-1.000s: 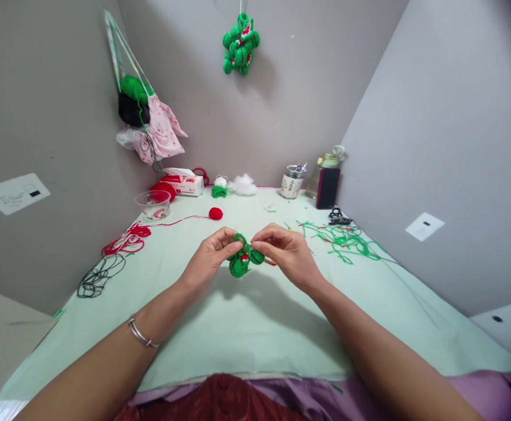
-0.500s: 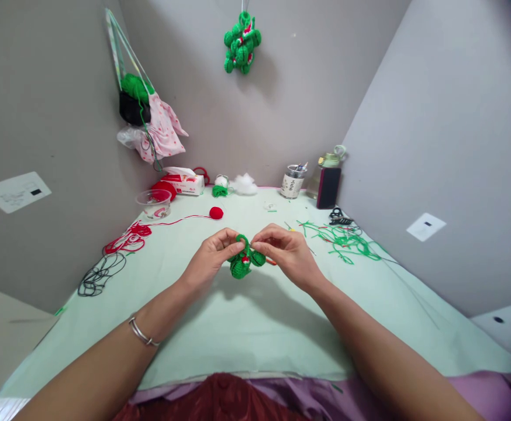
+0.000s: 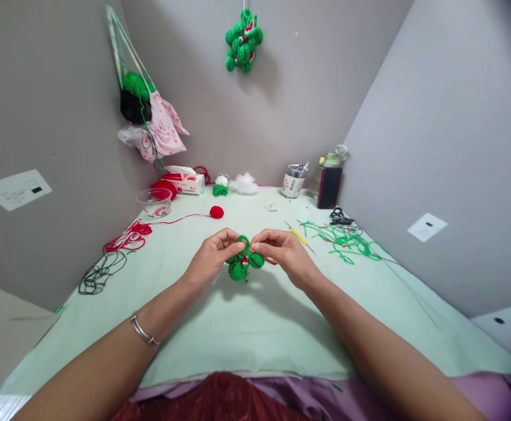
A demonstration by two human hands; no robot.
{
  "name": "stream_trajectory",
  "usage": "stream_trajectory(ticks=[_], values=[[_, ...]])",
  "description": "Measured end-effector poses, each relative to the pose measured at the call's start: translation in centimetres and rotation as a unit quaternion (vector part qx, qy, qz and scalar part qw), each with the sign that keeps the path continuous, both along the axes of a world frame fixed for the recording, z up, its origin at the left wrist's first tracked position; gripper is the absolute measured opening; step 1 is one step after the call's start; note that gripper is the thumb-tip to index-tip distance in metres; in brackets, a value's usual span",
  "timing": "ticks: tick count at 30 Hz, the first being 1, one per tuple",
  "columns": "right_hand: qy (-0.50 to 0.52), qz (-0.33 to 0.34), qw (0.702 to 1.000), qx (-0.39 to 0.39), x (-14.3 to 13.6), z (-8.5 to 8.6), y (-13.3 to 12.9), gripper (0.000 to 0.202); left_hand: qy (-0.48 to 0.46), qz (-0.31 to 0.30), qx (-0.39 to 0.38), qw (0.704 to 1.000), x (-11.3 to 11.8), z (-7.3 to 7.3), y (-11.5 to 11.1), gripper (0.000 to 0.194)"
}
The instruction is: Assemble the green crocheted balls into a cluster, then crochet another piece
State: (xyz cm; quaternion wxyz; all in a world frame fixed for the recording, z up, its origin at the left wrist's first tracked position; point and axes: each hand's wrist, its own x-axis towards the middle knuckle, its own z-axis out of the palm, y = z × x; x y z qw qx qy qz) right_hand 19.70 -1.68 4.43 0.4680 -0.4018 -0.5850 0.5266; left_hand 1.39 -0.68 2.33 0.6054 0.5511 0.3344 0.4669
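Observation:
A small green crocheted toy (image 3: 237, 271) with a red and white patch hangs between my hands, above the cloth. My left hand (image 3: 214, 255) pinches it near the green loop at its top, thumb and forefinger closed. On the other side, my right hand (image 3: 284, 251) has thumb and fingertips pressed together at the toy's right lobe, by the base of the loop. Something tiny and yellowish shows at those fingertips, too small to name. An orange-red object (image 3: 271, 261) peeks out below the right fingers; its kind is hidden.
A yellow-handled crochet hook (image 3: 299, 235) lies beyond my right hand, near green yarn scraps (image 3: 347, 240) and black scissors (image 3: 339, 217). A red yarn ball (image 3: 216, 212), plastic tub (image 3: 154, 204), tissue box (image 3: 184, 182), tin (image 3: 293, 182) and phone (image 3: 330, 188) stand farther back.
The toy has turned slightly, and a small dangling bit now shows beneath it. My right fingers have shifted a little, uncovering more of the yellow hook. Both hands stay in about the same place.

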Motion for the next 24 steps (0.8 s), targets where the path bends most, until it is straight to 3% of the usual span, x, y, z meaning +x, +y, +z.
stream_trajectory(ticks=[24], values=[[0.041,-0.014,0.999,-0.010,-0.2,-1.0,0.2,0.019,-0.011,0.012,-0.003,1.000,-0.1,0.2,-0.1,0.028]])
